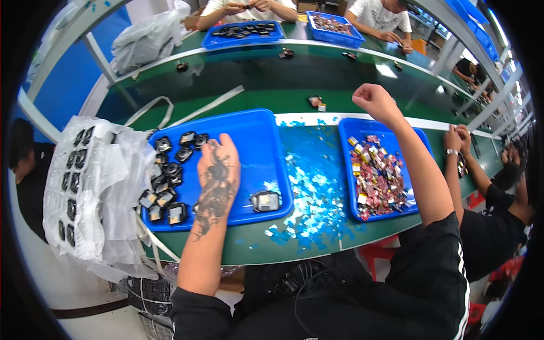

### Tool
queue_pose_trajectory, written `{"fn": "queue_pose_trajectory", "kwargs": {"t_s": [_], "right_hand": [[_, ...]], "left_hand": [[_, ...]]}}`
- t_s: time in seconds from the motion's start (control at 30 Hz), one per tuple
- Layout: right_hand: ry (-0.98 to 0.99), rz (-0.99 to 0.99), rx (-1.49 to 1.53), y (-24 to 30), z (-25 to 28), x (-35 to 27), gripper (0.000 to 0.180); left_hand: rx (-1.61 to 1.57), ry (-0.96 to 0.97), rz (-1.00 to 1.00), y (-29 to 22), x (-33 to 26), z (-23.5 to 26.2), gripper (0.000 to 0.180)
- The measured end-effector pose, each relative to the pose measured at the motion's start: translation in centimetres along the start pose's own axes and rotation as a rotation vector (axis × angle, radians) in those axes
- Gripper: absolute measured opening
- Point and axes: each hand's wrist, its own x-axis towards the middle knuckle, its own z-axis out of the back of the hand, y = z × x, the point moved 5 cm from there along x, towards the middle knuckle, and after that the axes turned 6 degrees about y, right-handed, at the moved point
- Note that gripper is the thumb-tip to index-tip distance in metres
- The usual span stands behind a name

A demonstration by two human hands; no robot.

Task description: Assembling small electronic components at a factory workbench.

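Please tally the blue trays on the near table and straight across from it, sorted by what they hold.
Black parts: 2 (near left tray, far left tray)
Small coloured pieces: 2 (near right tray, far right tray)
Total: 4 blue trays

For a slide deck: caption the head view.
Left hand over a blue tray holding black parts; right hand curled near the green belt.

Black blocky units clustered, mixed poses, left side of my blue tray; lone unit, near right corner.
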Motion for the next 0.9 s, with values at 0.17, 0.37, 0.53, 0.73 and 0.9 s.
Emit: {"fn": "queue_pose_trajectory", "kwargs": {"t_s": [0.17,0.37,0.53,0.73,0.9], "right_hand": [[0.318,0.123,-0.072,-1.0,0.6,-6.3,0.015],[-0.018,0.26,-0.308,-2.9,-0.9,-7.4,0.018],[0.078,0.137,-0.232,-4.0,-1.9,-7.0,0.015],[-0.11,0.055,0.14,-2.0,0.6,-9.1,0.011],[0.053,0.084,0.651,4.7,-1.5,-12.3,0.01]], "left_hand": [[-0.117,0.021,-0.005,0.7,0.5,0.1,0.02],[-0.577,-0.04,-0.114,-2.9,-0.2,2.6,0.018],[-1.717,0.482,-0.079,-5.7,-1.7,1.5,0.032],[-1.787,0.58,-0.138,-7.0,-2.6,2.2,0.04],[-1.341,0.296,-0.377,-7.6,-2.8,2.5,0.023]]}}
